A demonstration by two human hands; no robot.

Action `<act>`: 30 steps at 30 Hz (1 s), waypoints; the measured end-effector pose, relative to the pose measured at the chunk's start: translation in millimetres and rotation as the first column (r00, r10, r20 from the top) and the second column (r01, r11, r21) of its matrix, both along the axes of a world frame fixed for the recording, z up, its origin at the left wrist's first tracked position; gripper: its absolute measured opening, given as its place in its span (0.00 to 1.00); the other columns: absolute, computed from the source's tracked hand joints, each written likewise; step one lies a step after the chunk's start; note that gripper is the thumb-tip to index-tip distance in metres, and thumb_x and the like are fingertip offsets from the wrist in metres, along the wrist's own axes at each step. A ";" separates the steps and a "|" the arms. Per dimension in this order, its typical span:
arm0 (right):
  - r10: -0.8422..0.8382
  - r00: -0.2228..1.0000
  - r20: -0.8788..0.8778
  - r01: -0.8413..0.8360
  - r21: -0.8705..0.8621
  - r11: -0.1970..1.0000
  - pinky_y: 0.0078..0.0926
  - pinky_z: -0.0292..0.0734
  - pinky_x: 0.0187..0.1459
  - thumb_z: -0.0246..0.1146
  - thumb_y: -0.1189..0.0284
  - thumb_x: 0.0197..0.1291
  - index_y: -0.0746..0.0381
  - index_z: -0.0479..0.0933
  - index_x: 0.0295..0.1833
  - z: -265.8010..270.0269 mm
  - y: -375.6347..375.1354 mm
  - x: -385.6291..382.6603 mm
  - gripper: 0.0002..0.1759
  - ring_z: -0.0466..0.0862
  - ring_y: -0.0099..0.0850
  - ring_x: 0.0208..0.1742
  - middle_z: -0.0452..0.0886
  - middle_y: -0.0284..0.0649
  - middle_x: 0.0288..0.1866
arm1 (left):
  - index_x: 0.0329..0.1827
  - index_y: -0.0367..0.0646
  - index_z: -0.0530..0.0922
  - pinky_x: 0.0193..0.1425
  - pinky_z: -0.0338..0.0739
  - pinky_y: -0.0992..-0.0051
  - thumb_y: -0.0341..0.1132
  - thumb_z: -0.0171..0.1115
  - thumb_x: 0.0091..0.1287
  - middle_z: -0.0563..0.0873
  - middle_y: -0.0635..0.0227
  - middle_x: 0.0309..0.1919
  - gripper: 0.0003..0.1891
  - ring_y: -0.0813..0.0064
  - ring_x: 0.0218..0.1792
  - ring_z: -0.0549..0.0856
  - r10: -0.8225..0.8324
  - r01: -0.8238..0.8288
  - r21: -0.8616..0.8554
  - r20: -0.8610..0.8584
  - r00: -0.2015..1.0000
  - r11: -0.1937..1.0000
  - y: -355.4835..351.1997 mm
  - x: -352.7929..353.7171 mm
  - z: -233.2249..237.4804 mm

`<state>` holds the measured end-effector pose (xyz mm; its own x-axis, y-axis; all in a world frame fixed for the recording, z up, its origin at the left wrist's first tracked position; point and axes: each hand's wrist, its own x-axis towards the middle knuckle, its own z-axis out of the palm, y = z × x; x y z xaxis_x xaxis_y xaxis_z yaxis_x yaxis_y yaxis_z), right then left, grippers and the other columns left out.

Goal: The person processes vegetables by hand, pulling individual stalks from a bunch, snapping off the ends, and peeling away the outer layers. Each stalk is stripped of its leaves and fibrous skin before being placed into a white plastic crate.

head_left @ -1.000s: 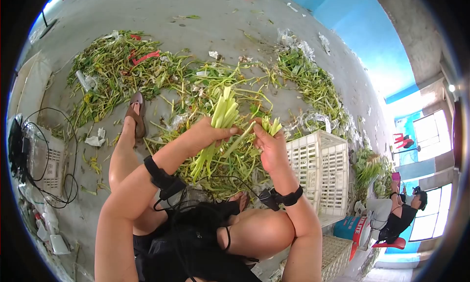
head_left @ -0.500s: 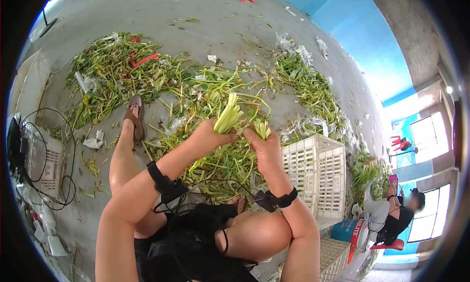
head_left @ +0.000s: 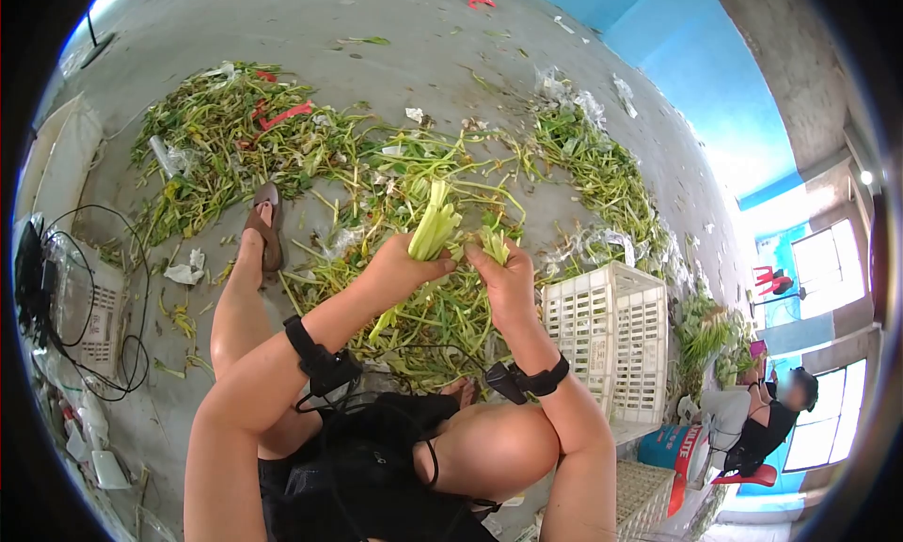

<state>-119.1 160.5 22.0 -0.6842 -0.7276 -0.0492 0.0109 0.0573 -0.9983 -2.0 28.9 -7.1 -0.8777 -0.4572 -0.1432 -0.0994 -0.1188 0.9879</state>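
Note:
My left hand (head_left: 406, 263) is closed around a bunch of pale green vegetable stalks (head_left: 435, 224), their cut ends pointing up and away from me. Close beside it, my right hand (head_left: 506, 277) pinches a shorter tuft of green stalks (head_left: 492, 244) between thumb and fingers. The two hands nearly meet at the fingertips. Below and beyond them, a loose heap of green stalks and leaves (head_left: 414, 166) covers the floor. Black bands with small boxes are strapped around both forearms.
A white plastic crate (head_left: 609, 272) stands right of my right hand. More trimmings (head_left: 216, 147) with red strips lie at the far left, and another row (head_left: 602, 175) at the right. Black cables (head_left: 89, 298) hang at the left. A person (head_left: 767, 415) sits at the far right.
Both hands keep their hold and have barely moved. The bunch in my left hand has tilted slightly, and the tuft in my right hand has shifted a little left.

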 end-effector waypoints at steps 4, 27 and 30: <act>0.041 0.997 -0.071 -0.040 0.016 0.999 0.18 0.69 0.38 0.68 0.69 0.59 0.66 0.80 0.42 -12.4 -1.5 -3.6 0.12 0.73 0.16 0.33 0.80 0.28 0.32 | 0.38 0.37 0.81 0.34 0.72 0.74 0.36 0.69 0.60 0.81 0.72 0.26 0.12 0.82 0.28 0.76 0.020 -0.018 0.042 -0.051 0.998 0.999 -1.5 -1.5 -8.2; 0.052 0.997 -0.058 -0.049 0.051 0.997 0.19 0.69 0.35 0.67 0.71 0.59 0.67 0.80 0.43 -11.2 10.1 -8.4 0.11 0.73 0.16 0.32 0.80 0.29 0.32 | 0.41 0.37 0.79 0.35 0.72 0.77 0.34 0.64 0.64 0.81 0.73 0.29 0.09 0.83 0.30 0.77 -0.016 0.025 0.103 -0.086 0.996 0.994 11.0 -5.6 5.9; 0.064 0.993 -0.095 -0.055 0.090 0.994 0.20 0.68 0.35 0.66 0.71 0.58 0.67 0.80 0.42 -9.7 10.3 -8.6 0.10 0.73 0.16 0.31 0.80 0.29 0.31 | 0.41 0.37 0.79 0.36 0.72 0.77 0.34 0.64 0.64 0.81 0.73 0.28 0.09 0.82 0.30 0.77 -0.021 0.023 0.026 -0.071 0.997 0.999 10.3 -4.2 8.0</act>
